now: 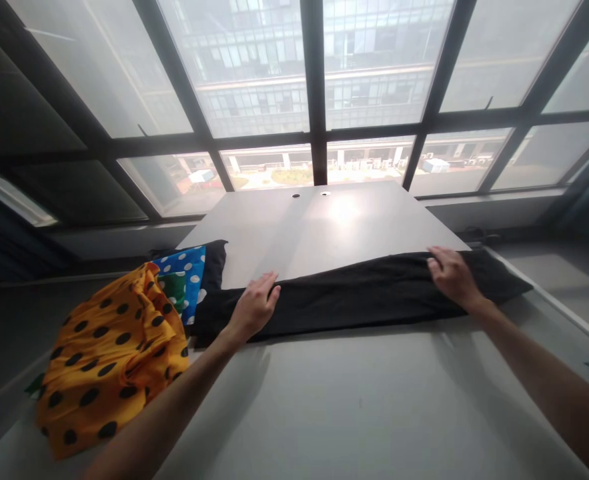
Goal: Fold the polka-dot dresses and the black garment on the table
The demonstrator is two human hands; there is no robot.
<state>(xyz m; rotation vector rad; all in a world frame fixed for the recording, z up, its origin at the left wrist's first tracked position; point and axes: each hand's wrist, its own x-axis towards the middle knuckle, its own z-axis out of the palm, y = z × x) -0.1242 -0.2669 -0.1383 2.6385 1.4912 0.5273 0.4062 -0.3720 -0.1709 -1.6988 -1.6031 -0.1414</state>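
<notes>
Tabletop [359, 393] bears black cloth [351, 297], partly hidden by left hand [253, 307] and right hand [453, 277].

Black cloth [344, 300] lengthwise across table [334, 407].
I see left hand [255, 303], right hand [453, 276] over it; orange cloth [111, 350] at left.

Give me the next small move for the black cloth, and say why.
I'd probably have the right hand take the black cloth by its right end and fold it toward the left hand: the cloth lies in a long strip, its tapered right end reaches past the right hand, and both hands are open over it.
</notes>
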